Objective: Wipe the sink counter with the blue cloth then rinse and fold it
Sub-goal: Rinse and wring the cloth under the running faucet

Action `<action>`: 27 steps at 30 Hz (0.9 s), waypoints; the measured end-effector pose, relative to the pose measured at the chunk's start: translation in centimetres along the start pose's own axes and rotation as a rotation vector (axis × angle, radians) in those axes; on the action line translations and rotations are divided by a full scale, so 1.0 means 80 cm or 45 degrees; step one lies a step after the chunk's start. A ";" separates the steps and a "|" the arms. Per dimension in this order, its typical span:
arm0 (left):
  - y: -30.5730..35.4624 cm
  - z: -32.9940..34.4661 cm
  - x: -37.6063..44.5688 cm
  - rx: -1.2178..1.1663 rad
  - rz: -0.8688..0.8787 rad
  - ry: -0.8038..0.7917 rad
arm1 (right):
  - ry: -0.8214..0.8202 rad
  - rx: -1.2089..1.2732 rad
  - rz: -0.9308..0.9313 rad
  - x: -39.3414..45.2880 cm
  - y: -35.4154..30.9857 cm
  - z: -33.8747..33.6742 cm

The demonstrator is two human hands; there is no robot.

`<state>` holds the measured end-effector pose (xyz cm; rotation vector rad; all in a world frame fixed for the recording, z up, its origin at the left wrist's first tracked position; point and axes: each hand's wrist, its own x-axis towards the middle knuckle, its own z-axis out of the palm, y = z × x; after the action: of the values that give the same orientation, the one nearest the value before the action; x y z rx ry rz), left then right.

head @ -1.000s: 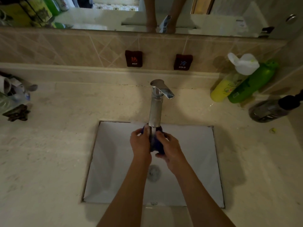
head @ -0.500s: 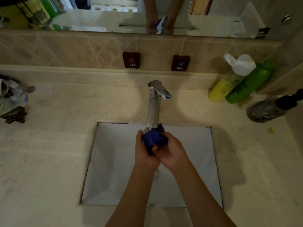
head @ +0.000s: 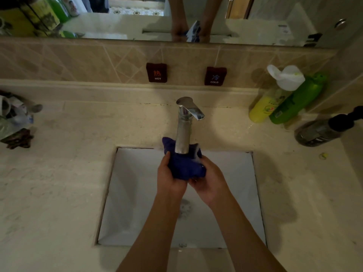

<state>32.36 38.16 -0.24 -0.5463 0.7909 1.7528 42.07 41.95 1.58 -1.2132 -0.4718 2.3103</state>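
Both hands, left hand [head: 170, 176] and right hand [head: 211, 182], are clenched around the bunched blue cloth [head: 185, 165] under the faucet [head: 184, 130]; uneven squeezing may splash water onto the counter [head: 59, 173]

Much of the bunched blue cloth [head: 184, 166] hidden behind faucet spout [head: 183, 134] and hands.

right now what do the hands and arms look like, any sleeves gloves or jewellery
Both arms are bare up to the bottom edge of the picture, with no sleeves in sight. The left hand and right hand wear no gloves. No watch, bracelet or ring shows on the visible parts; the fingers are partly hidden, so a ring cannot be ruled out.
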 end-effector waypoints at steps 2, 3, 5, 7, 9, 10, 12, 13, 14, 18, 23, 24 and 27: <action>-0.007 0.000 -0.002 0.027 -0.001 0.075 | 0.088 0.025 -0.040 0.004 0.008 0.001; -0.007 0.001 -0.006 0.035 -0.001 0.080 | 0.095 0.047 -0.080 0.007 0.013 0.001; -0.008 -0.004 -0.004 0.074 0.011 0.102 | 0.068 0.045 -0.187 0.012 0.024 0.002; -0.006 -0.007 0.003 0.305 0.031 0.084 | 0.024 0.048 -0.252 0.015 0.029 0.008; -0.005 -0.004 0.010 0.479 0.042 0.099 | -0.017 0.103 -0.230 0.018 0.030 0.014; -0.003 -0.004 0.013 0.517 0.063 0.124 | -0.033 0.086 -0.229 0.020 0.030 0.017; 0.000 -0.008 0.016 0.535 0.157 0.179 | -0.034 -0.085 -0.258 0.023 0.032 0.023; 0.001 -0.007 0.014 0.548 0.208 0.211 | -0.029 -0.211 -0.280 0.023 0.032 0.027; -0.001 -0.006 0.010 0.579 0.252 0.228 | -0.019 -0.335 -0.297 0.023 0.032 0.032; -0.017 -0.012 0.004 0.681 0.310 0.290 | 0.099 -0.659 -0.309 0.032 0.024 0.046; -0.008 -0.017 0.010 1.090 0.529 0.439 | 0.228 -0.472 -0.209 0.043 0.036 0.049; -0.004 -0.012 0.009 1.169 0.612 0.439 | 0.242 -0.381 -0.199 0.044 0.039 0.052; 0.013 -0.001 0.015 1.397 0.812 0.454 | 0.345 -0.323 -0.191 0.051 0.047 0.062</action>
<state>30.98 38.71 -0.87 0.1889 2.1462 1.4425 34.99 40.75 -0.38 -1.5282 -0.7448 1.9665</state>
